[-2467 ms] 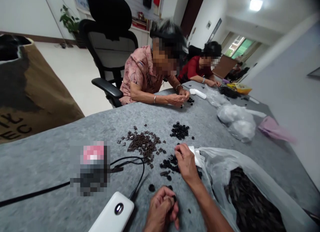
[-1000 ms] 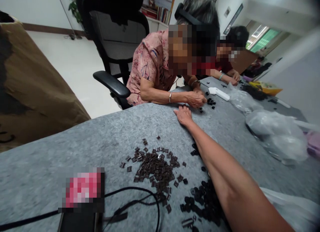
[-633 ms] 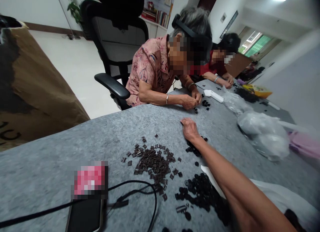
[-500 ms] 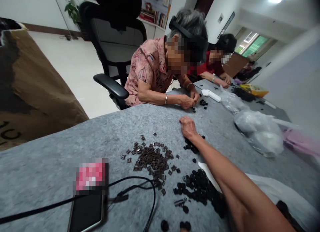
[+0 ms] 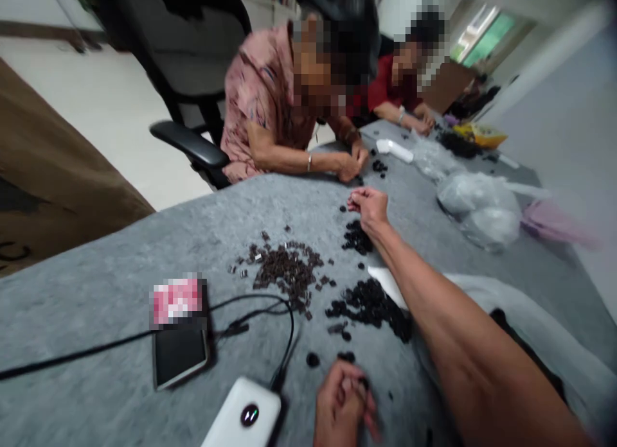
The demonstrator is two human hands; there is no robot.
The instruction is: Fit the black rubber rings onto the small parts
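Our left hand (image 5: 343, 405) is down at the near edge of the worktop (image 5: 87, 293), and its grip looks closed, fingers curled together, with a little black bit (image 5: 364, 383) showing at the fingertips, though the blur makes that hard to swear to. Our right hand (image 5: 367, 206) is stretched out ahead, fingertips pinched together just above a small heap of black rings (image 5: 357, 237), and we can't tell if anything's in that pinch. A bigger heap of black rings (image 5: 371, 306) sits between our arms, just beside a spread of dark brown square bits (image 5: 284, 271). With parts this tiny, we'd say a fingertip pinch beats scooping, and keeping the heaps apart should save a lot of re-sorting. The grey felt looks handy for stopping things from rolling away. Closer in there's a white power bank (image 5: 243, 415) and a phone (image 5: 179, 357) on a black cable (image 5: 72, 345), while a plastic bag (image 5: 525, 318) lies by our right arm. Across the corner, a person in a floral pink shirt (image 5: 260, 94) works at a few black rings with both hands (image 5: 349, 167).
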